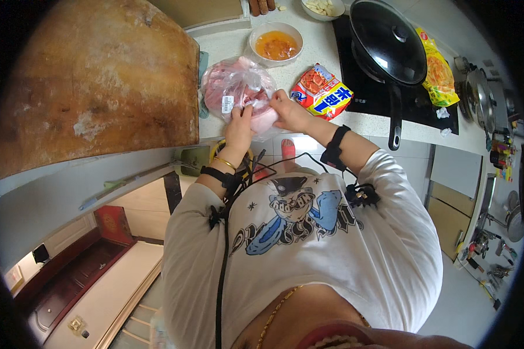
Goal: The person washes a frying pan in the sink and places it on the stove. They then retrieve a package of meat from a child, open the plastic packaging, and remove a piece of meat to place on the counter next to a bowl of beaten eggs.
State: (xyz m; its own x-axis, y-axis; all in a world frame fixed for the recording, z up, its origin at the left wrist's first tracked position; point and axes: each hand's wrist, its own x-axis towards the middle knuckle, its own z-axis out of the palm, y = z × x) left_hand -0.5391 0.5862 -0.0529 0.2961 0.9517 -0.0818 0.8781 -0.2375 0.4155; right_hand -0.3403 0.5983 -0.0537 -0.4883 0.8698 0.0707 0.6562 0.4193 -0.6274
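A clear plastic bag (251, 78) of raw pinkish meat (220, 80) rests on the pale speckled countertop (212, 128), close to its front edge. It bears a white printed label (227, 104). My left hand (241, 126) grips the bag's near side, its fingertips at a gap in the plastic where darker red meat shows. On the right side of the same gap, my right hand (286, 111) pinches the plastic between thumb and fingers. Part of the meat bulges toward me below the fingers. The bag's underside is hidden.
Behind the bag stands a white bowl (276, 43) of orange liquid. A red-and-yellow food packet (322, 92) lies right of my right hand. Farther right, a lidded black pan (386, 41) sits on a black cooktop (367, 102), its handle overhanging the front edge. A large wooden board (113, 83) is at left.
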